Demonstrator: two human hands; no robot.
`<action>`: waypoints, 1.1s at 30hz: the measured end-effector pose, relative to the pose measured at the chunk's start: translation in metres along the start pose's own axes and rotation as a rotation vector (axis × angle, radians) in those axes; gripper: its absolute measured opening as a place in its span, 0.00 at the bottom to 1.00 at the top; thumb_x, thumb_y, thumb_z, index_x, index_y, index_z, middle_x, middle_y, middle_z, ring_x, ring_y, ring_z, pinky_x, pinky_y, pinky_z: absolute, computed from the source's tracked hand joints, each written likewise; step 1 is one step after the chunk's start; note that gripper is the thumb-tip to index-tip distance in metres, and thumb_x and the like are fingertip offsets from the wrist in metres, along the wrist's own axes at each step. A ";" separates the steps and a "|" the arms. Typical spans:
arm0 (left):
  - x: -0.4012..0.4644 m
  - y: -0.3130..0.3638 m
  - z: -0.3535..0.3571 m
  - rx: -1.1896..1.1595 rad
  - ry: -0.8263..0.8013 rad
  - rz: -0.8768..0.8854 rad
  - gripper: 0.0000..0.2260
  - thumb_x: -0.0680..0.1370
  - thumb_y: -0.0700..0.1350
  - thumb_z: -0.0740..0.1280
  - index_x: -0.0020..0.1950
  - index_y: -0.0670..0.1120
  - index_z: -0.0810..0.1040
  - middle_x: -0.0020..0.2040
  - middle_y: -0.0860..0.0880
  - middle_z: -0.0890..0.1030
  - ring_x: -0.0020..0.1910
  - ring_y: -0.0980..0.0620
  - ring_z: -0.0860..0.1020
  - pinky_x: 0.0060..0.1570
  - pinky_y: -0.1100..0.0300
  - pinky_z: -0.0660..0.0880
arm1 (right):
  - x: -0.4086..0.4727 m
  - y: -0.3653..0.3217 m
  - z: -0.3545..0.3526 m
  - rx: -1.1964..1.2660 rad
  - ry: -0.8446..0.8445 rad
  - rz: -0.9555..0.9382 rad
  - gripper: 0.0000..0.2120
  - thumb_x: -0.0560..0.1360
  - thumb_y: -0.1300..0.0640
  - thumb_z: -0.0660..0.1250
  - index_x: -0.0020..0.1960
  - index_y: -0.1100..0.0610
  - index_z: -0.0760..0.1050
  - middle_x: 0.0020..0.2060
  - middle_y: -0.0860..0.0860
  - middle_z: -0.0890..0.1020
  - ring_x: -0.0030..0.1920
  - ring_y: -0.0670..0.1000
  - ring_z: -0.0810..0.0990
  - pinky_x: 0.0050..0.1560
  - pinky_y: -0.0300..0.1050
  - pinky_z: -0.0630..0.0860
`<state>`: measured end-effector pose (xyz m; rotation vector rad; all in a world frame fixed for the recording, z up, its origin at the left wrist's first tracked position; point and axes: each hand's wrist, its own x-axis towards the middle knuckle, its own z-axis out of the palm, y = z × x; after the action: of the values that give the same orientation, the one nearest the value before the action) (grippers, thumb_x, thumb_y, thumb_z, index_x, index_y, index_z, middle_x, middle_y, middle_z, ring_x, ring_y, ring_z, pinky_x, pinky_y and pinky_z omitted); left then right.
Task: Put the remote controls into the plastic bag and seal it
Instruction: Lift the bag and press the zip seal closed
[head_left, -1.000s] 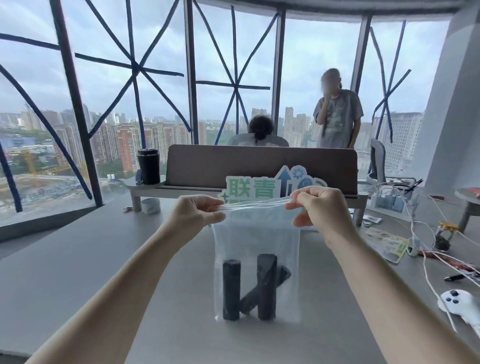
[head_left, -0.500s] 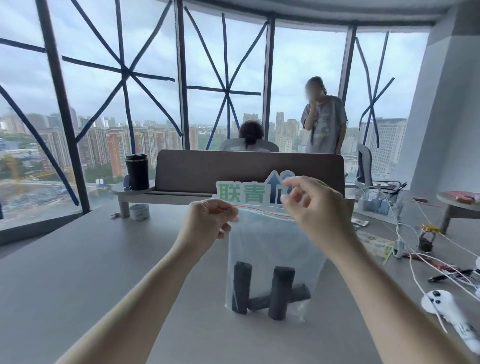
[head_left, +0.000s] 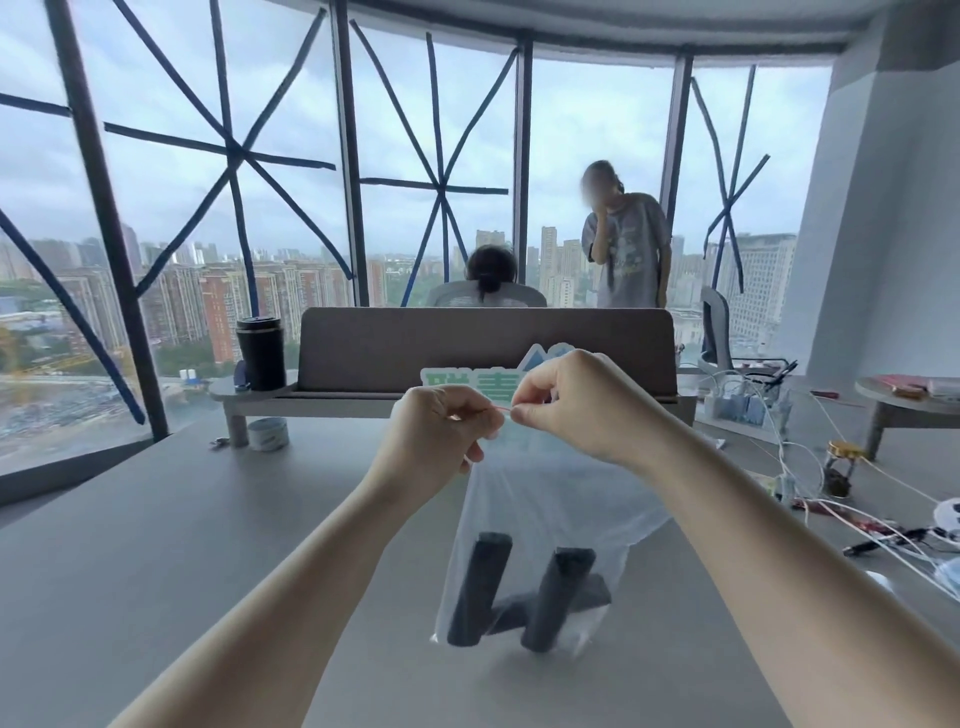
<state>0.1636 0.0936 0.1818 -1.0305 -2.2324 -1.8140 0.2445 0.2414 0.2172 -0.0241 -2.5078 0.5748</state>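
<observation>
Pinching the top edge of a clear zip-seal plastic bag (head_left: 540, 525), both hands meet at the centre of the frame, almost touching each other. The left hand (head_left: 441, 436) is curled tight, thumb and fingers clamped on the bag's red seal strip; the right hand (head_left: 576, 410) grips the same strip just beside it, between thumb and forefinger. The bag hangs down from this grip into the lower centre of the frame, its bottom at or just above the grey tabletop (head_left: 156, 545); contact cannot be told. Three black remote controls (head_left: 558, 597) sit in the bottom of the bag: two stand nearly upright and tilted, a third lies slanted behind them.

Behind the hands, a green and white sign (head_left: 467, 379) leans against a brown desk divider (head_left: 483, 343). A black tumbler (head_left: 261, 353) stands on the shelf at the left of the divider, with a roll of tape (head_left: 267, 434) below it. White cables (head_left: 800, 467) sprawl across the right side of the frame. Beyond the divider, one person (head_left: 488, 286) sits and another (head_left: 626, 249) stands at the windows.
</observation>
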 end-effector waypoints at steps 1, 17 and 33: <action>0.001 0.002 0.000 -0.007 -0.006 -0.001 0.06 0.72 0.39 0.70 0.35 0.44 0.81 0.31 0.50 0.81 0.24 0.54 0.74 0.26 0.61 0.72 | 0.001 0.000 -0.002 0.019 -0.016 -0.001 0.06 0.73 0.53 0.72 0.39 0.55 0.84 0.22 0.39 0.77 0.27 0.40 0.73 0.35 0.40 0.71; 0.009 0.007 0.001 0.098 0.184 0.105 0.09 0.71 0.38 0.69 0.31 0.45 0.79 0.26 0.55 0.76 0.25 0.60 0.70 0.27 0.67 0.68 | -0.004 -0.006 0.012 -0.219 0.002 -0.054 0.10 0.81 0.50 0.57 0.50 0.52 0.75 0.50 0.48 0.80 0.51 0.58 0.77 0.53 0.52 0.72; 0.017 -0.019 -0.060 -0.168 0.429 0.001 0.10 0.71 0.35 0.69 0.31 0.46 0.80 0.28 0.45 0.77 0.21 0.53 0.65 0.25 0.64 0.63 | -0.023 -0.002 0.017 -0.353 -0.055 -0.084 0.13 0.82 0.47 0.52 0.47 0.52 0.70 0.49 0.47 0.80 0.47 0.58 0.79 0.49 0.52 0.75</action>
<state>0.1199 0.0459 0.1912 -0.5847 -1.8530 -2.0176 0.2552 0.2299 0.1934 -0.0359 -2.6186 0.0950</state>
